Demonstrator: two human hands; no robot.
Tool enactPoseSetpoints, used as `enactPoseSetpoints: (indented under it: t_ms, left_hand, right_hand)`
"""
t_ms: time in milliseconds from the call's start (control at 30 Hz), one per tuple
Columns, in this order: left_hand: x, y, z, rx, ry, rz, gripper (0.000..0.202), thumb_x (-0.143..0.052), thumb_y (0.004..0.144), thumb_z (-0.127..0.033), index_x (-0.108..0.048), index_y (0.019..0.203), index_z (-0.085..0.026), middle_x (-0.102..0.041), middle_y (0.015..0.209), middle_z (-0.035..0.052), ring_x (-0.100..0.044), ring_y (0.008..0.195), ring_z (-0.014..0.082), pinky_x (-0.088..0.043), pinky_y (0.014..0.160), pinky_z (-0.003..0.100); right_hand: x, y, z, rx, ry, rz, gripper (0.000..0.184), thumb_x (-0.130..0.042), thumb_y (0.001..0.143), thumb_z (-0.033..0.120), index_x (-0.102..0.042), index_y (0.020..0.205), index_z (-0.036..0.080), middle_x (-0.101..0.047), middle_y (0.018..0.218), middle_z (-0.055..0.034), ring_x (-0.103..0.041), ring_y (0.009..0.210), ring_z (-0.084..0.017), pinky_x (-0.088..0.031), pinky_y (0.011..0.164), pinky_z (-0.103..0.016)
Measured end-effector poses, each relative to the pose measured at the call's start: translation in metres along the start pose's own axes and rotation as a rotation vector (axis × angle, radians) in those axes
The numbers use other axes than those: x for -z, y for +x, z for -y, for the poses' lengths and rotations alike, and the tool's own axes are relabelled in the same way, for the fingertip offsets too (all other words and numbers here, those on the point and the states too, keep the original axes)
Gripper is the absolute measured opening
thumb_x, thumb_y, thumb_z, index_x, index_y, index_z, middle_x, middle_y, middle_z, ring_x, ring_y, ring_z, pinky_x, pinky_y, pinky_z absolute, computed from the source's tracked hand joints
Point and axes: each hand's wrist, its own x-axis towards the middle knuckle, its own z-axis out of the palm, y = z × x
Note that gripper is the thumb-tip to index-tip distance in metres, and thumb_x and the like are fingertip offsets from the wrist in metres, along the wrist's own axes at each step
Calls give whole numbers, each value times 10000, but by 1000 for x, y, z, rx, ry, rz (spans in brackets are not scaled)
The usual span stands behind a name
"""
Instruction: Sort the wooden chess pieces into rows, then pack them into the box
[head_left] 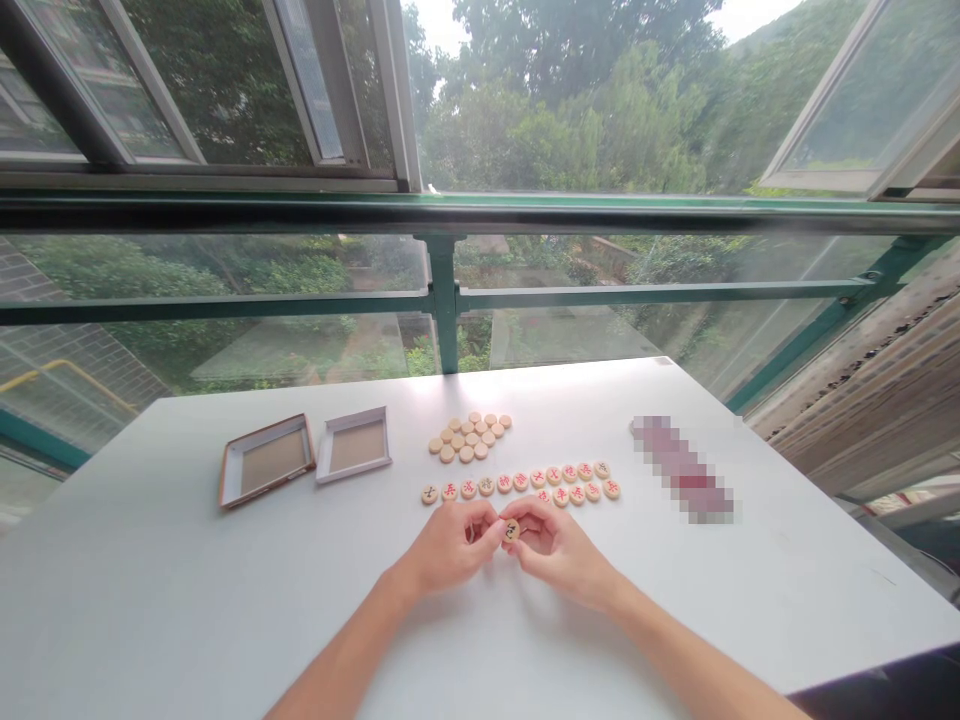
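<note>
Between the fingertips of both hands is a round wooden Chinese chess piece [511, 530] with a dark character facing me. My left hand [459, 545] pinches its left side, and my right hand [556, 545] grips the right side. Just beyond the hands, face-up chess pieces [504, 482] lie in two rows, with red or dark characters. My hands cover part of the nearer row. Farther back sits a loose cluster of chess pieces [470, 438] whose tops look blank.
An open shallow box with a brown rim [266, 462] and a white box part [354, 445] lie at the left of the white table [225, 620]. A blurred-out reddish object [684, 470] lies to the right. A window with a green rail [600, 294] stands behind.
</note>
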Motion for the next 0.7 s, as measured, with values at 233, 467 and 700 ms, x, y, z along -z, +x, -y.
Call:
enactPoseSetpoints:
  t_ms: [233,467,700]
  left_hand:
    - [1,0,-1,8,-1,6,315,-481,951,-381,-591,737,-177,-618,630,-20,-513,555,105,-395,541,209]
    - [2,0,-4,1,-22,16,289,-493,942,-359,-599,743,-177,-604,620,-19,-479,538,100,-392,536,210]
    - [0,0,-1,1,5,-1,307,-545,921,-413,-634,752,-173,-576,616,-22,-471,558,99,-373,535,209]
  right_hand:
    - [-1,-1,3,2,-13,3,195,-652,902,304,-629,1073,215,-669,1012,-49,-666,937,-192,-554,868,-352]
    - [-1,-2,2,-9,-21,-12,264,-651,913,332,-596,1153,237,-651,984,-39,-657,939,-192,-551,874,-364]
    - [-3,-3,7,43,-92,-3,168,-633,920,317,-610,1057,221,-658,938,-31,-644,864,-166,-542,802,-313]
